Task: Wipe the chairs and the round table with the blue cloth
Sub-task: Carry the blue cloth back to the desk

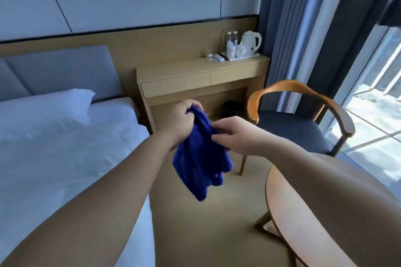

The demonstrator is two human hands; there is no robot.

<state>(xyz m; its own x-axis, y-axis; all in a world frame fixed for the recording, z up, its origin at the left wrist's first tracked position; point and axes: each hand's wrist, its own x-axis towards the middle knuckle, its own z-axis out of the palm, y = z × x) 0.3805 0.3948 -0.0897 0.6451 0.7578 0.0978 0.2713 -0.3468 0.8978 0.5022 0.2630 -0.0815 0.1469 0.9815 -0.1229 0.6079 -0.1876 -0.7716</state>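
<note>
While the left hand (184, 119) grips the blue cloth (199, 158) bunched at its top, the right hand (234, 136) pinches an edge, likely to fold a wiping pad; chair (303, 102) and bench (303, 212) untouched.

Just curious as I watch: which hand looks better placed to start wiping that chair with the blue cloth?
Probably the right hand: it pinches the blue cloth on the side nearer the chair. The left hand grips the cloth's top, on the side towards the bed.

Both hands, left hand (182, 119) and right hand (235, 136), grip the blue cloth (199, 162) (bunched, hanging) near a chair (303, 115).
</note>
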